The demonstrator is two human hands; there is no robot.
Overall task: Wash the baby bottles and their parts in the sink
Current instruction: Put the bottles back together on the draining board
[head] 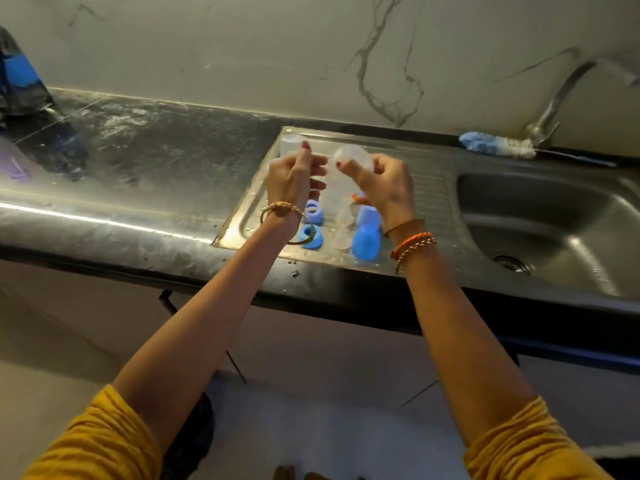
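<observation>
drainboard [263,188]: it is serving as my landmark; the steel tray beside the basin is holding the bottle parts, all gathered under and around my hands.
clear bottle [346,174]: it is standing over the middle of the drainboard, tilted, its round base turned up and toward me.
right hand [384,185]: i am curling my fingers round the upper end of the clear bottle, thumb pressing on its base, so this hand is holding the bottle.
left hand [294,178]: i am keeping it just left of the clear bottle, over the drainboard, fingers bent; they seem to be pinching something clear, but i cannot tell what, or whether they are gripping at all.
second clear bottle [289,145]: it is standing at the drainboard's far left corner, just behind my left hand.
blue rings [311,223]: two are lying on the drainboard's near side, below my left wrist.
blue caps [367,233]: two are sitting on the near side of the drainboard, under my right wrist.
clear nipples [343,226]: they are resting between the rings and the caps.
basin [540,220]: it is lying right of the drainboard.
bottle brush [495,145]: it is lying on the rim behind the drainboard's right end, near the tap [554,105].
</observation>
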